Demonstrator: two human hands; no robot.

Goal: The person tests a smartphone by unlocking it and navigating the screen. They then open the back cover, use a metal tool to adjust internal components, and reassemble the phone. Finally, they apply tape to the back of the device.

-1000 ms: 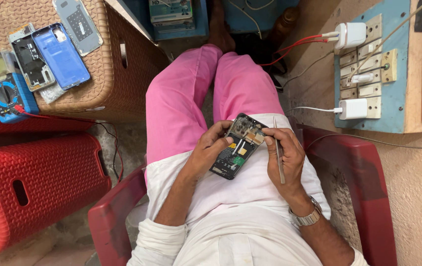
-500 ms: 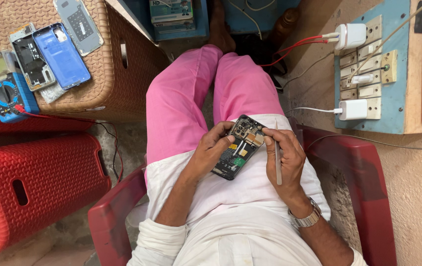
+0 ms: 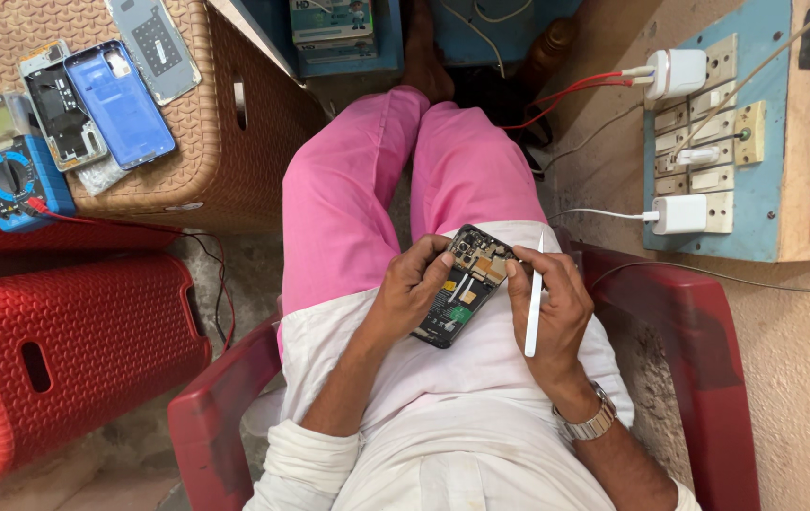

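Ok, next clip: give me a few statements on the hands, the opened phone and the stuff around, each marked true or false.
1. The left hand holds the opened phone over the lap. True.
2. The right hand holds a red screwdriver. False: it holds a slim white tool.
3. A multimeter lies on the red stool, left of the wicker stool. True.
4. The blue back cover lies on the floor. False: it lies on the wicker stool.
5. The watch is on the left wrist. False: the right wrist.
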